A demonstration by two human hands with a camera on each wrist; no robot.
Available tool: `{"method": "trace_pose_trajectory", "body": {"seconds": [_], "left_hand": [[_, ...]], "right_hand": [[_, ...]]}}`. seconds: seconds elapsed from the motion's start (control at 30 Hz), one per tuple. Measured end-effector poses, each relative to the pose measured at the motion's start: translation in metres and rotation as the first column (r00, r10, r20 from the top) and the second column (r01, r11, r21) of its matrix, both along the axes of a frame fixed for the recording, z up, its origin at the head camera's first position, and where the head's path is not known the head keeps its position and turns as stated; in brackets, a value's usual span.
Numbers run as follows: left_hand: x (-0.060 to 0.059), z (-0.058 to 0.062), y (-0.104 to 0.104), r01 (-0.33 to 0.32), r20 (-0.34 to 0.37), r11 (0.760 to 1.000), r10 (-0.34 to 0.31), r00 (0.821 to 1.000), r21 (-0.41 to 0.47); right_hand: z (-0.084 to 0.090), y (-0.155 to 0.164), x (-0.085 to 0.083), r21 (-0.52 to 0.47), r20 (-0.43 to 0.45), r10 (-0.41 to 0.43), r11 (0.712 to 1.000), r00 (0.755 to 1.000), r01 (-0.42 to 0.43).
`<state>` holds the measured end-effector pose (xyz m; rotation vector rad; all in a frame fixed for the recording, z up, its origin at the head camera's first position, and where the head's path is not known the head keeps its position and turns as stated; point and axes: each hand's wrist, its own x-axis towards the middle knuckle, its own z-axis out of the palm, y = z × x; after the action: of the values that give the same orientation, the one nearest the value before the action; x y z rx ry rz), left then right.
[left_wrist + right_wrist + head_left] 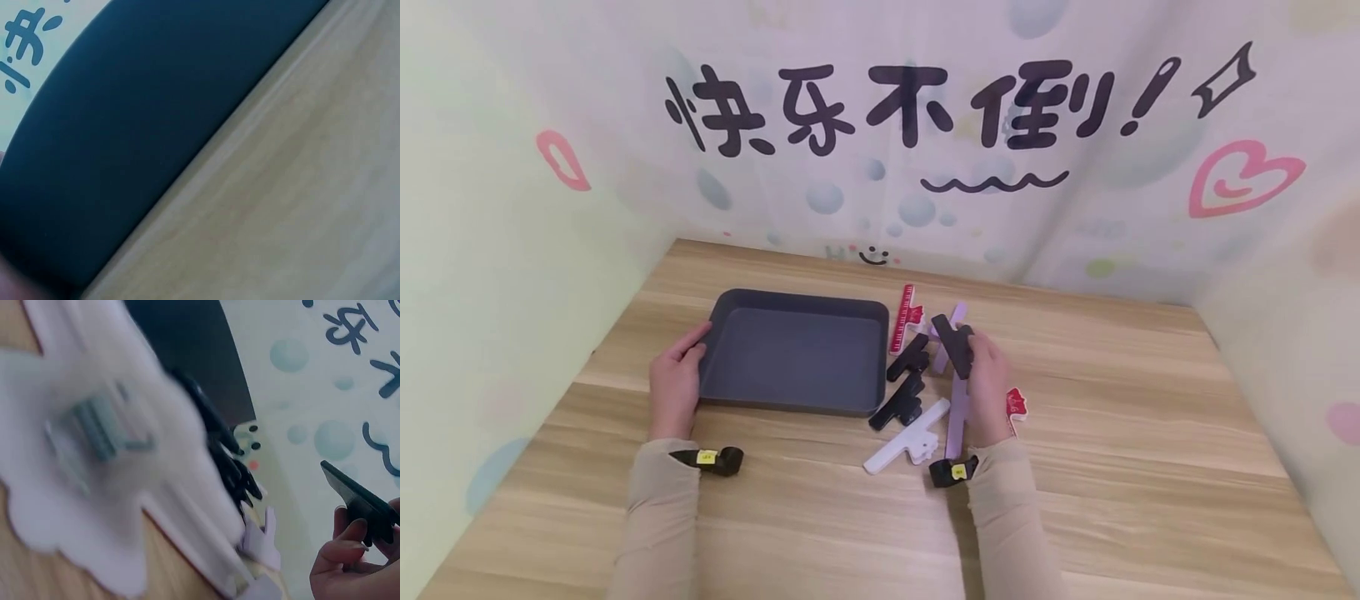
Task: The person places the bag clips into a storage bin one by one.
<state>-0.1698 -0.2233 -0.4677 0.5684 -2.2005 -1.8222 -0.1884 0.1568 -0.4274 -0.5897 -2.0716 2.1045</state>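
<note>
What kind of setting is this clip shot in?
Likely a staged tabletop booth, not a lived-in room: a wood-grain table closed in on three sides by a printed cartoon backdrop, with only a dark tray and clips laid out.

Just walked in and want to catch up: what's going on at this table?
A person sits at a wooden table with a dark, empty tray in front of them. Their left hand rests against the tray's left edge. Their right hand holds a black clip lifted above a loose pile of clips lying right of the tray: two more black clips, a white clip, a red clip and purple ones. None are in the tray.
</note>
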Motion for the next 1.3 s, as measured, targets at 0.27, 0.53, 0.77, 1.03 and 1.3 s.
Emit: {"method": "trace_pose_trajectory", "body": {"seconds": [0.27,0.53,0.77,1.03,1.3], "left_hand": [[-0.001,-0.001,0.002,-0.014,-0.028,1.0,0.014,1.0,0.002],[0.0,-0.001,0.001,-0.015,-0.019,1.0,0.014,1.0,-0.016],[0.002,-0.001,0.001,-0.01,0.002,1.0,0.01,1.0,-0.027],[0.002,0.002,0.002,-0.014,0.009,0.999,0.014,1.0,-0.036],[0.002,0.005,0.003,-0.015,0.002,1.0,0.015,1.0,-0.011]], "right_hand": [[0.001,-0.018,0.0,0.023,0.068,0.138,0.99,0.988,-0.139],[-0.003,-0.035,0.008,0.005,0.115,0.139,0.99,0.984,-0.141],[-0.011,-0.051,0.007,-0.136,-0.031,0.153,0.978,0.988,-0.155],[-0.009,-0.064,0.01,-0.202,-0.073,0.205,0.955,0.976,-0.216],[-0.004,-0.08,0.012,-0.158,-0.1,0.295,0.938,0.95,-0.308]]}}
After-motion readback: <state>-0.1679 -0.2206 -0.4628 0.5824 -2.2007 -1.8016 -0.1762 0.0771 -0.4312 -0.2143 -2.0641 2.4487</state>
